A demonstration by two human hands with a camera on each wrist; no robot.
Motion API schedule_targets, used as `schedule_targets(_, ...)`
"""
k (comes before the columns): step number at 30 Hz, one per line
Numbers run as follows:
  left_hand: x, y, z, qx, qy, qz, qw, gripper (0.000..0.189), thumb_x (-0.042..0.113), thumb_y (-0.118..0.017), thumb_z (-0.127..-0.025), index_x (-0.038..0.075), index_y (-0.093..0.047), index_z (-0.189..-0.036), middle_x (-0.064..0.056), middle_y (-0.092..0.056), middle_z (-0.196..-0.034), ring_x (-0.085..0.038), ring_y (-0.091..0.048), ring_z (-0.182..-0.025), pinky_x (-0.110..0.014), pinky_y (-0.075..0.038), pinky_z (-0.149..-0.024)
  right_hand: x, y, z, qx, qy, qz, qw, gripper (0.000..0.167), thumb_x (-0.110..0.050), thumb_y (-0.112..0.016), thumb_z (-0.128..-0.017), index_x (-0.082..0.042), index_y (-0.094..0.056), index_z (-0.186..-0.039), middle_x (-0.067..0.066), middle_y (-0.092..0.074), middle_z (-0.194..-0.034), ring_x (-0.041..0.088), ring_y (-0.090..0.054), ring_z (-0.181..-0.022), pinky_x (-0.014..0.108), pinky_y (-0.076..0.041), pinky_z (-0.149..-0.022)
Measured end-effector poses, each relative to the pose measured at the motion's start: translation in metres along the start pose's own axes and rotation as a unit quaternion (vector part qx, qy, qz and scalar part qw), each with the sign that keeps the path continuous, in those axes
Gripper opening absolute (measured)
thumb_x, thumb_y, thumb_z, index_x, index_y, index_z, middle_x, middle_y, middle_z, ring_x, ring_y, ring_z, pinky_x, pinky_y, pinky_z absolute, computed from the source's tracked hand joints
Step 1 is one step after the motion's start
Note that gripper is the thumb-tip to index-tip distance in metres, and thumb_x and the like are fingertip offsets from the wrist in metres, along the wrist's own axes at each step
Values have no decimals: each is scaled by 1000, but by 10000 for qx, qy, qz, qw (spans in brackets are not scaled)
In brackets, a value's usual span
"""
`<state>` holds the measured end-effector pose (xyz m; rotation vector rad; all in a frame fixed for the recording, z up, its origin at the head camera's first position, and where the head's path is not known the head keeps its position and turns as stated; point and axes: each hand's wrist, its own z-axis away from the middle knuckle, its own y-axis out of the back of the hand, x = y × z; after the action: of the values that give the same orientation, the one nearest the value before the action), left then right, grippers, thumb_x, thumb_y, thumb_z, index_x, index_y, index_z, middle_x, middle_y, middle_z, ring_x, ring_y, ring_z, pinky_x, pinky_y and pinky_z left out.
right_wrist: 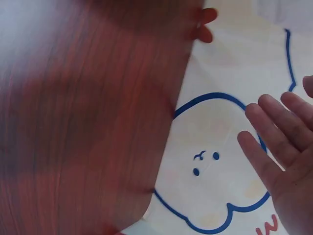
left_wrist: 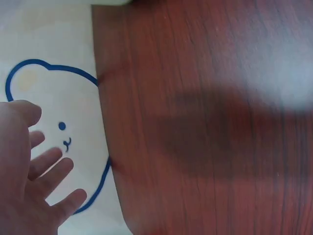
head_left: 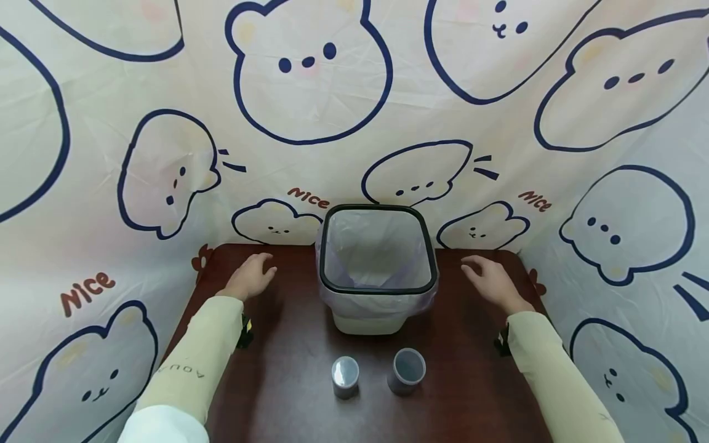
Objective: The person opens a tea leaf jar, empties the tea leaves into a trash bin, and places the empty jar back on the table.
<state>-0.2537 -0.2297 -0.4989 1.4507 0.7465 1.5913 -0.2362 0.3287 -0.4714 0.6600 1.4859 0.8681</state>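
Flanking the lined bin (head_left: 378,271), left hand (head_left: 252,275) and right hand (head_left: 490,281) hover empty, fingers relaxed.

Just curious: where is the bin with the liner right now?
In the head view the bin stands mid-table at the back, between both hands, behind two small cups.

Staged recording booth, not a lived-in room: bear-print cloth backdrop (head_left: 354,92) draped on three sides around small dark wood-grain tabletop (head_left: 288,381) bearing lined bin (head_left: 376,320).
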Motion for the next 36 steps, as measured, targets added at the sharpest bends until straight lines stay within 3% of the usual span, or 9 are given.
schedule_targets(4,1,-3,5,-52,-99,134,9998,56,25,-51,-106,-5,-36,-151,-32,-34,-153,-48,-41,-137,-62,-36,-109,-1,-5,12,109,133,-173,9997,42,-34,-51,-108,-4,-59,-136,22,-61,-136,39,-60,-118,59,-47,-97)
schedule_targets(12,-4,-13,21,140,-267,666,9973,54,24,-52,-107,-3,-37,-151,-30,-34,-153,-46,-44,-134,-60,-41,-105,-2,-16,34,214,328,-723,9966,38,-30,-55,-107,-4,-62,-133,17,-69,-122,34,-65,-109,57,-50,-94)
schedule_targets(19,-10,-27,35,347,-472,1113,9921,45,22,-52,-107,-4,-48,-143,-28,-45,-146,-44,-51,-126,-58,-46,-99,-7,-24,48,110,446,-1233,9913,38,-35,-57,-105,-9,-64,-131,9,-72,-117,23,-68,-106,33,-54,-85)
schedule_targets(22,-9,-33,44,553,-615,1315,9879,41,21,-53,-106,-3,-53,-139,-26,-49,-142,-43,-53,-124,-59,-46,-100,-8,-31,56,33,554,-1651,9847,38,-32,-57,-106,-6,-64,-131,13,-72,-119,19,-69,-106,25,-54,-85)
schedule_targets(27,-7,-39,59,820,-792,1648,9797,38,21,-54,-107,-3,-57,-135,-24,-54,-137,-40,-55,-122,-58,-47,-99,-8,-49,70,97,770,-2316,9697,33,-21,-55,-107,1,-62,-131,19,-70,-117,13,-69,-102,22,-54,-86)
schedule_targets(36,-2,-49,85,950,-948,2016,9702,35,20,-58,-105,-2,-58,-133,-21,-58,-132,-37,-60,-117,-54,-50,-95,-17,-78,94,217,1036,-3135,9437,30,-7,-54,-105,8,-58,-131,4,-69,-118,12,-67,-108,21,-53,-89)
